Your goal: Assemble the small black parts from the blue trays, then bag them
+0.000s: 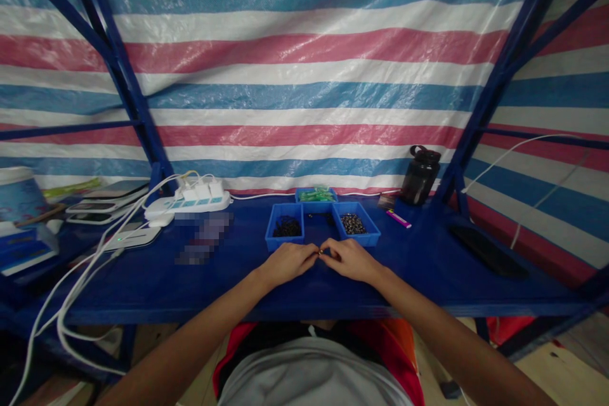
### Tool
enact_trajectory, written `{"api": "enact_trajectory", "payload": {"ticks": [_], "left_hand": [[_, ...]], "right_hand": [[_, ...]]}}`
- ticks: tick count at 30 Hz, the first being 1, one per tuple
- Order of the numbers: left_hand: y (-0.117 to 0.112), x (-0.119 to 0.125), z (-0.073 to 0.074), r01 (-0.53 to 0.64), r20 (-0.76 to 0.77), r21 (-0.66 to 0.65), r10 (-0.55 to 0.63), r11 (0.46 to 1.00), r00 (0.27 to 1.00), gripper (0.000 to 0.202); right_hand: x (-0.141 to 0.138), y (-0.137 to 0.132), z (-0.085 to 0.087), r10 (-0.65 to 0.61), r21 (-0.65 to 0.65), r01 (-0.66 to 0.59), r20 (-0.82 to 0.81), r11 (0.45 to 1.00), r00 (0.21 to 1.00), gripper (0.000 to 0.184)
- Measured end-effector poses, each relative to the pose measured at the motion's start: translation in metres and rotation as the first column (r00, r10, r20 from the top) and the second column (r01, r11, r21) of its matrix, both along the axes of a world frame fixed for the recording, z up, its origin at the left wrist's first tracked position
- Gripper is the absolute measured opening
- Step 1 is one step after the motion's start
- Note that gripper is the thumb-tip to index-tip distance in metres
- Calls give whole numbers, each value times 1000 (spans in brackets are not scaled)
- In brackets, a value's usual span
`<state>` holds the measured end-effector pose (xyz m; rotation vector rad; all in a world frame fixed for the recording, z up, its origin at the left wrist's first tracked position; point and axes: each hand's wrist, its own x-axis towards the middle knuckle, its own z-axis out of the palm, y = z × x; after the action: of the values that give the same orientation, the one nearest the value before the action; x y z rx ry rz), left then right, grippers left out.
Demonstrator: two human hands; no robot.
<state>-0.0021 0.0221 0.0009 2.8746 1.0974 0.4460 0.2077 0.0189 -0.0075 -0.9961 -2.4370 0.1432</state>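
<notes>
My left hand (pixel 288 262) and my right hand (pixel 349 259) meet fingertip to fingertip on the blue bench (pixel 190 279), just in front of the trays. Both are closed in a pinch around a tiny yellowish part (pixel 320 252) held between them. Behind the hands stand three blue trays: the left tray (pixel 284 227) holds dark small parts, the right tray (pixel 356 224) holds dark beads or similar pieces, and the back tray (pixel 316 195) holds green items.
A white power strip (pixel 190 202) with plugs and white cables lies at the back left, beside phones (pixel 107 200) and a scale. A dark bottle (pixel 420 176) stands at the back right, a pink marker (pixel 398 219) near it, and a black flat object (pixel 488 252) lies at the right.
</notes>
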Motion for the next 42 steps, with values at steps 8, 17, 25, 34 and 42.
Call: {"api": "enact_trajectory", "payload": {"ticks": [8, 17, 25, 34, 42], "left_hand": [[-1, 0, 1, 9, -49, 31, -7, 999, 999, 23], [0, -2, -1, 29, -65, 20, -27, 999, 998, 20], [-1, -3, 1, 36, -86, 26, -34, 999, 996, 19], [-1, -3, 0, 29, -74, 11, -28, 1000, 997, 18], [-1, -1, -3, 1, -68, 31, 1, 1000, 998, 19]], "right_hand": [[27, 15, 10, -269, 287, 360, -311, 888, 912, 23], [27, 45, 43, -430, 376, 412, -39, 830, 902, 32], [-56, 97, 52, -249, 122, 217, 534, 968, 808, 27], [-64, 97, 35, -222, 78, 214, 536, 974, 815, 29], [-27, 30, 16, -64, -21, 72, 282, 997, 957, 22]]}}
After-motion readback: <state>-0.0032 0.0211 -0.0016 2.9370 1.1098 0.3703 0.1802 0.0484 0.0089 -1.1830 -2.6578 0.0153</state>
